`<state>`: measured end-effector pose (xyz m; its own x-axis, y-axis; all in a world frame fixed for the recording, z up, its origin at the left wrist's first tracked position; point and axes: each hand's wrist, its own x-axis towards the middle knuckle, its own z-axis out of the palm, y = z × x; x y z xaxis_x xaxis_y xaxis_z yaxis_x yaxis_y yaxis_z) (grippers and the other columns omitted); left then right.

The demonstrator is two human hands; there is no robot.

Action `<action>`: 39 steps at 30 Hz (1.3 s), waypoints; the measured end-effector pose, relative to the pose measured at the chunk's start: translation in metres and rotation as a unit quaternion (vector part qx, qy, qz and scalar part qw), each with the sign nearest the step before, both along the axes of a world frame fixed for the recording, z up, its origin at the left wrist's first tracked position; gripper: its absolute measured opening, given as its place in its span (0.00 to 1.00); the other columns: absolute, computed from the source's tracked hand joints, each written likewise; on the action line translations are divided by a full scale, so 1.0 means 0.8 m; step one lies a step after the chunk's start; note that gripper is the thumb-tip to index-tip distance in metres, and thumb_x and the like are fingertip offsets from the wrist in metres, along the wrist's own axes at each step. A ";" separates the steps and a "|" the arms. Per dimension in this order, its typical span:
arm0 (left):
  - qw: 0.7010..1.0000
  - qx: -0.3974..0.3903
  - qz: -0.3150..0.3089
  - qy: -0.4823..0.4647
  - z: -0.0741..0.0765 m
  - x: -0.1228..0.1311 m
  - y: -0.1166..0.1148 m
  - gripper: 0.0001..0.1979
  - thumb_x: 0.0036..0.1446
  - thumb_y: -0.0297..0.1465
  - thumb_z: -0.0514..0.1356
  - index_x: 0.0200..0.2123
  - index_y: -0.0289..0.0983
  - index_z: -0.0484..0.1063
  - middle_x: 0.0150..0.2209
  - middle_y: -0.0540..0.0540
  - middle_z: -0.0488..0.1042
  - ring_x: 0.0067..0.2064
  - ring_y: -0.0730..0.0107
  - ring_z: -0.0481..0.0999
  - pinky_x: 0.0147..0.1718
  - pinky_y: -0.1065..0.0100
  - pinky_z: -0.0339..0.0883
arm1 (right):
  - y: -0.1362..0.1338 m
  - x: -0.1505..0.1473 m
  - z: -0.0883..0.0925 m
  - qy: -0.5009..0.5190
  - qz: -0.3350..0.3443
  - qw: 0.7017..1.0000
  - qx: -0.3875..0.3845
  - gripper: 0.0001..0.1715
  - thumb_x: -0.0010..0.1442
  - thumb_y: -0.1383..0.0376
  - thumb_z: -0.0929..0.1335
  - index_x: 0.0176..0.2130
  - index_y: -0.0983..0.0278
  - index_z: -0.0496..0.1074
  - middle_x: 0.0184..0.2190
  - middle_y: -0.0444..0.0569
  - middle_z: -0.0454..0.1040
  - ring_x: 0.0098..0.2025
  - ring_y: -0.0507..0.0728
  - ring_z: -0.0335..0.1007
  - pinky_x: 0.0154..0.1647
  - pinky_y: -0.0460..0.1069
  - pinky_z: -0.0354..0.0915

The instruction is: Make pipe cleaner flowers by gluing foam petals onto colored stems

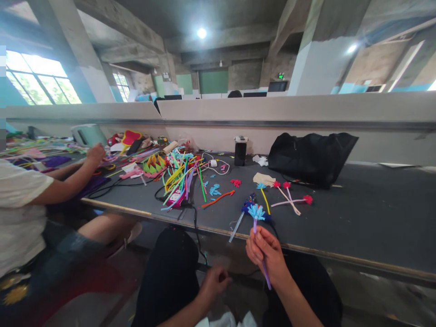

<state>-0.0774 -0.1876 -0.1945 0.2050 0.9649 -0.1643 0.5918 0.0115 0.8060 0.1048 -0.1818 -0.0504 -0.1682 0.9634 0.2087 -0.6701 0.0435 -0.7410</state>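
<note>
My right hand [267,254] is closed round the purple stem of a blue-headed flower [256,212], held upright in front of the table's edge. Low over my lap, my left hand [216,280] has its fingers curled; whether anything is in them is too blurred to tell. Just behind the held flower lie a glue stick [236,227] and a dark blue tool. A blue flower with a yellow stem [265,200] and several red flowers [293,200] lie on the table. Small blue pieces [215,190] and red pieces [235,183] sit farther left.
A heap of coloured fuzzy stems [185,177] lies left of centre, near an orange stem [218,199] and a white cable. A black bag [309,159] and a black phone [240,152] stand at the back. Another person's hand [96,154] is at the left.
</note>
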 end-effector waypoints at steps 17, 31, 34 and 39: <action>0.978 0.150 0.075 -0.124 0.092 -0.004 0.002 0.24 0.56 0.48 0.55 0.18 0.36 0.66 0.21 0.51 0.62 0.27 0.72 0.62 0.28 0.71 0.56 | -0.003 0.001 -0.002 -0.055 -0.002 0.998 0.013 0.11 0.62 0.58 0.67 0.32 0.63 0.68 0.15 0.35 0.55 0.16 0.45 0.47 0.18 0.43 0.47; 0.934 0.231 -0.011 -0.271 0.239 0.047 0.000 0.10 0.56 0.34 0.61 0.40 0.37 0.77 0.39 0.45 0.68 0.37 0.71 0.68 0.38 0.69 0.64 | -0.005 0.001 -0.012 -0.127 -0.019 0.991 0.029 0.12 0.61 0.57 0.67 0.33 0.65 0.69 0.15 0.36 0.58 0.16 0.45 0.50 0.19 0.42 0.48; 0.934 0.230 -0.016 -0.273 0.242 0.053 -0.001 0.07 0.55 0.32 0.62 0.35 0.36 0.78 0.36 0.45 0.68 0.38 0.69 0.68 0.39 0.69 0.64 | -0.006 0.000 -0.011 -0.144 -0.026 0.989 0.025 0.12 0.60 0.58 0.68 0.34 0.65 0.69 0.14 0.36 0.58 0.16 0.45 0.49 0.19 0.42 0.48; 0.921 0.238 -0.001 -0.309 0.239 0.056 -0.004 0.05 0.54 0.30 0.63 0.32 0.35 0.78 0.35 0.45 0.69 0.38 0.69 0.70 0.38 0.69 0.65 | -0.005 -0.003 -0.011 -0.170 -0.046 0.984 0.016 0.16 0.57 0.54 0.69 0.31 0.65 0.70 0.15 0.37 0.61 0.16 0.45 0.51 0.18 0.42 0.49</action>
